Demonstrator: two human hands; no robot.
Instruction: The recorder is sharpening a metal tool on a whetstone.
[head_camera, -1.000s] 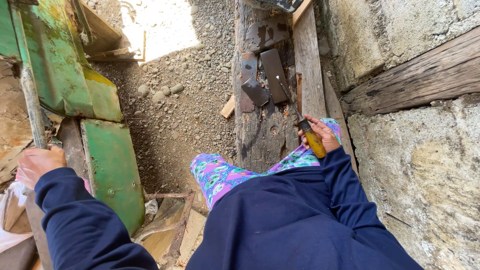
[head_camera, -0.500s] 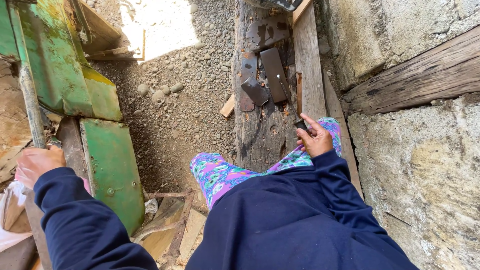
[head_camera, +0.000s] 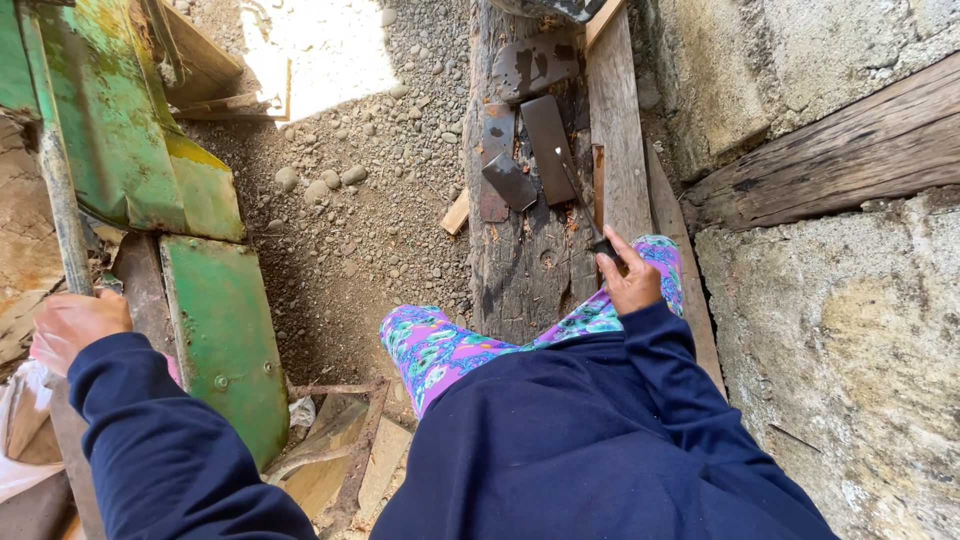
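Dark slim tool (head_camera: 585, 212): on the weathered wooden bench (head_camera: 520, 270), long axis running up-left from the grip.
Right hand (head_camera: 630, 280): clenched on its handle, apparently.
Left hand (head_camera: 75, 322): far off, resting on a rusty post (head_camera: 60, 200), grip unclear.

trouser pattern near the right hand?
Floral print, purple with blue-green, on the trousers beside the right hand; head view.

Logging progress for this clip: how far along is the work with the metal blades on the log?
Done: three flat metal blades lie on the log. In hand: the right hand grips a thin dark tool beside them; the left hand rests by a rusty pole. Left: the blades show no visible handles.
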